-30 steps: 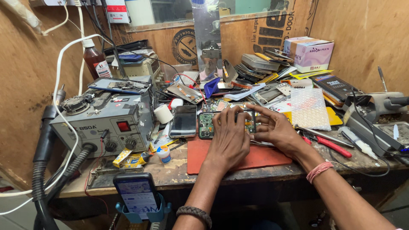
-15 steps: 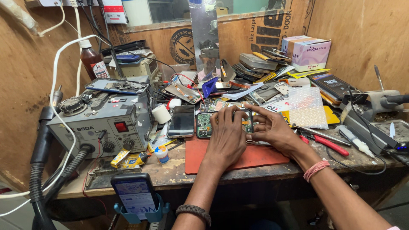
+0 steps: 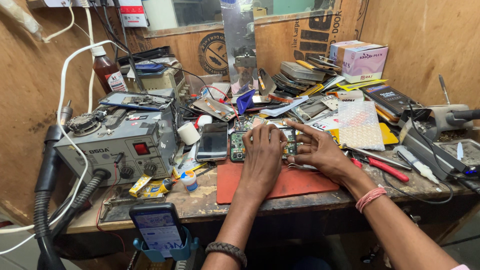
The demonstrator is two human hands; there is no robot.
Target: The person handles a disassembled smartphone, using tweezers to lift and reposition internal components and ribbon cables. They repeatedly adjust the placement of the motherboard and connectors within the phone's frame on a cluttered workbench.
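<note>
Two hands meet over one opened phone [image 3: 239,145] lying on the table [image 3: 200,200], long axis left to right across you. Your left hand [image 3: 262,150] covers its middle, fingers curled down onto it. Your right hand [image 3: 320,150] rests at its right end, fingers spread, pinching nothing.

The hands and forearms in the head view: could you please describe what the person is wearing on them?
Both hands are bare, with no gloves or rings visible. The left hand has a dark braided band around its forearm, well below the wrist. The right hand has a pink thread band at the wrist. The forearms are uncovered; only a sliver of pale pink fabric shows at the frame's lower right corner.
</note>
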